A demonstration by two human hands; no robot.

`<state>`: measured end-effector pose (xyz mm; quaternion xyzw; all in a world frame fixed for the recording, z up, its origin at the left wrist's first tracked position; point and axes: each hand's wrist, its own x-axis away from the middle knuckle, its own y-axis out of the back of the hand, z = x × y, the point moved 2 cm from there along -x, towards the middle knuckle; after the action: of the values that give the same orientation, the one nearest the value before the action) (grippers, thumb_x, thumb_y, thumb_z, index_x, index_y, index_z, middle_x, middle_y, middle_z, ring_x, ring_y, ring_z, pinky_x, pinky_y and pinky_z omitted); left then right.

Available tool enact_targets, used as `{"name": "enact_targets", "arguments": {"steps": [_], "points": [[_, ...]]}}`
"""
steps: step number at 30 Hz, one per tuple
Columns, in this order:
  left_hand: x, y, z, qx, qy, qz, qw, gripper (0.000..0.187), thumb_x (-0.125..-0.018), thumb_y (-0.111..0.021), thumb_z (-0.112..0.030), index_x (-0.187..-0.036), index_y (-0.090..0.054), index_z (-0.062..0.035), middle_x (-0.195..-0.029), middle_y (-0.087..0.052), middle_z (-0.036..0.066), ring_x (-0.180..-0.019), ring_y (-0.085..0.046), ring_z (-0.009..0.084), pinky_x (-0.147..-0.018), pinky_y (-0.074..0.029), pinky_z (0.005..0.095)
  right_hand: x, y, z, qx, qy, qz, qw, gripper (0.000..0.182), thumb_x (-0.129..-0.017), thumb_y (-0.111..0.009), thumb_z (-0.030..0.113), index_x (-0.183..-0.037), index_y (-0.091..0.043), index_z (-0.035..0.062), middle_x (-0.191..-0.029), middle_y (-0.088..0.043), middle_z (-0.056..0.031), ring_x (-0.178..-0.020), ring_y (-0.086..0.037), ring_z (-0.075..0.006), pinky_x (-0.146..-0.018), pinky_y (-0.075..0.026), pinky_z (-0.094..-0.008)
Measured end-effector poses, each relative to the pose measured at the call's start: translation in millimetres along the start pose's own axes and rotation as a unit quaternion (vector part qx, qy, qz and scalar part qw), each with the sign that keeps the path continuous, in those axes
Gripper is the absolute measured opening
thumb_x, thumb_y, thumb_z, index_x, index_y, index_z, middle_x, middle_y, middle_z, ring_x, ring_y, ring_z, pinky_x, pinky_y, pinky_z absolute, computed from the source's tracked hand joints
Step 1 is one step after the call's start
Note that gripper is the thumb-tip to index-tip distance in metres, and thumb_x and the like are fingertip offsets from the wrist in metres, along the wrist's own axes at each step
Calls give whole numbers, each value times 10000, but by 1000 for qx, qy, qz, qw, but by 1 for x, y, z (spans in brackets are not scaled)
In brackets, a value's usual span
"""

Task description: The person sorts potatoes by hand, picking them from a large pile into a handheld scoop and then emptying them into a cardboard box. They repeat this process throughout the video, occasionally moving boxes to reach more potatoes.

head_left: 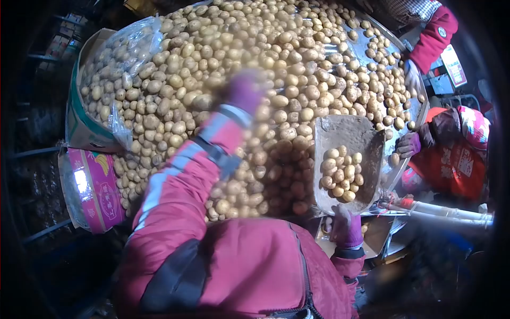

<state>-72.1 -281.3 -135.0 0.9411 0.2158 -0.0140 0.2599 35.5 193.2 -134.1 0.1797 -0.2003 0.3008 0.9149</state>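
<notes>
A broad heap of potatoes [212, 53] covers most of the table [423, 114], from upper left to the right edge. Right of center, a worn scoop [345, 130] holds a small cluster of potatoes. At upper left stands a green-sided carton [87, 132] of potatoes with plastic; a pink box [101, 189] sits below it. The left hand [247, 87], purple and motion-blurred, is over the heap at upper center; its grasp cannot be told. At lower right, the right hand [346, 228] grips the scoop's near end. Another person's hand [409, 144] touches the table's right edge.
</notes>
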Motion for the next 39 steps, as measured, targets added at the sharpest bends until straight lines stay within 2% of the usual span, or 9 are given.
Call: {"name": "enact_targets", "arguments": {"steps": [2,7,11,15,17,19,27,33,39], "points": [[-12,50,68,-501,-97,-115,852,486,-871,-611,-435,-1225,-585,-102,-1198,-602,149,-1089,-576,269,-883,-498,460,0,-4,7,50,16,11,999,163,-863,-553,23,-999,-642,31,-679,-625,-96,-557,-626,-231,-470,-468,-347],[5,20,27,-367,-4,54,928,518,-821,-680,-441,-1219,-636,-113,-1138,-660,133,-1120,-550,340,-1004,-393,470,-7,-14,-12,-96,-71,0,993,315,-950,-504,264,-1038,-617,-17,-679,-584,-99,-523,-559,-202,-466,-431,-316],[80,-21,12,-155,-106,64,980,392,-833,-672,-336,-1150,-642,-107,-1169,-623,123,-1027,-591,330,-887,-477,446,-18,-12,36,201,90,52,974,471,-979,-493,414,-1063,-606,-35,-684,-561,-102,-514,-528,-200,-462,-402,-301],[121,-29,3,5,-21,107,994,162,-852,-592,-149,-993,-648,-92,-1116,-608,89,-960,-600,279,-849,-503,387,-19,-23,40,-165,-130,49,976,439,-973,-522,381,-1048,-614,-41,-686,-561,-100,-537,-545,-195,-471,-410,-292],[98,5,15,-323,-244,98,909,183,-868,-568,-118,-1024,-652,-72,-1155,-616,98,-1009,-605,278,-888,-502,366,-16,-23,10,-139,-87,29,986,427,-977,-522,370,-1046,-617,-41,-687,-562,-95,-544,-547,-190,-476,-413,-288],[68,36,63,-478,-187,159,843,241,-884,-555,-111,-1095,-663,-68,-1200,-621,128,-1108,-596,284,-945,-490,371,-13,-24,2,-141,-76,19,987,421,-983,-517,363,-1049,-618,-41,-687,-562,-90,-548,-546,-184,-481,-416,-284],[-12,65,87,-435,117,123,884,669,-727,-775,-355,-1300,-566,-81,-1283,-578,205,-1140,-582,376,-995,-470,436,-9,-21,-8,-148,-100,26,984,407,-985,-518,354,-1075,-624,-28,-715,-591,-87,-566,-554,-176,-511,-432,-292],[-32,60,96,-435,136,207,866,805,-738,-790,-349,-1422,-437,-112,-1428,-478,151,-1261,-523,342,-1034,-455,410,-8,-17,31,298,230,8,926,350,-740,-701,160,-1054,-646,16,-746,-635,-120,-629,-616,-310,-577,-481,-398],[-12,57,122,-454,46,220,862,841,-672,-827,-372,-1399,-472,-139,-1413,-489,191,-1294,-476,379,-1071,-417,445,-6,-21,17,203,171,-7,964,356,-672,-719,123,-1009,-657,30,-747,-640,-126,-654,-635,-340,-580,-491,-406]]}}
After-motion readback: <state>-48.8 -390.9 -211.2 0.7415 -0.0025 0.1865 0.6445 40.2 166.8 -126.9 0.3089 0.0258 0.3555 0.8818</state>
